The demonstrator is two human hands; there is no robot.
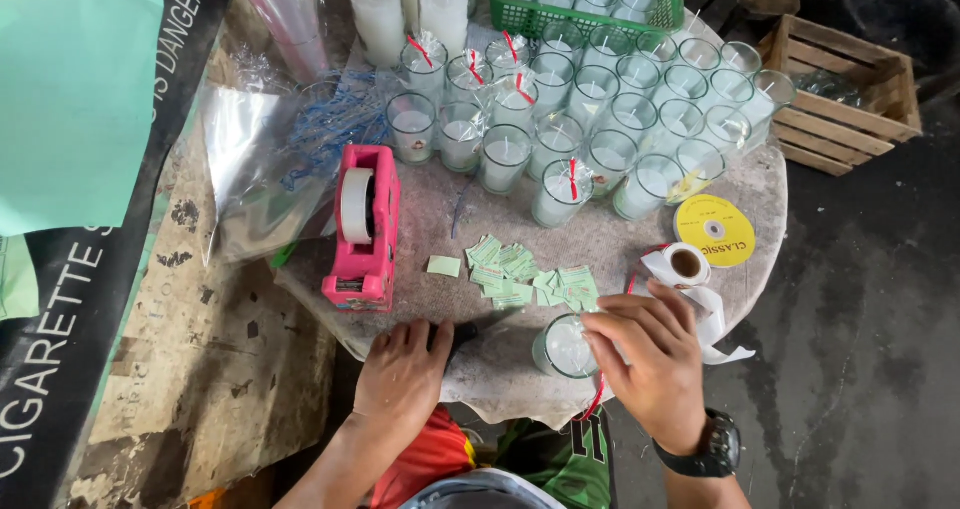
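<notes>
Round stone-ish table [600, 244] on dark concrete floor, cluttered workshop. Far left: clear plastic sheets [260, 159], then pink tape dispenser [362, 227] w/ white roll. Left hand [403, 374] lies knuckles up at the near table edge, fingers curled over a dark tool [480, 331], prob scissors, can't tell for sure. Mid: pile of small green paper labels [525, 274]; behind, rows of glass candles [600, 109], some w/ red ties. Right hand [650, 354] fingers bent, pinching at rim of a glass candle [568, 349] near the front edge, red ribbon [596, 397] hanging below. Right: white ribbon roll [686, 265], yellow spool [715, 230], wooden crate [840, 94]. Risk: candle sits close to edge, a tug on the ribbon could tip it off; labels loose, easily scattered.
</notes>
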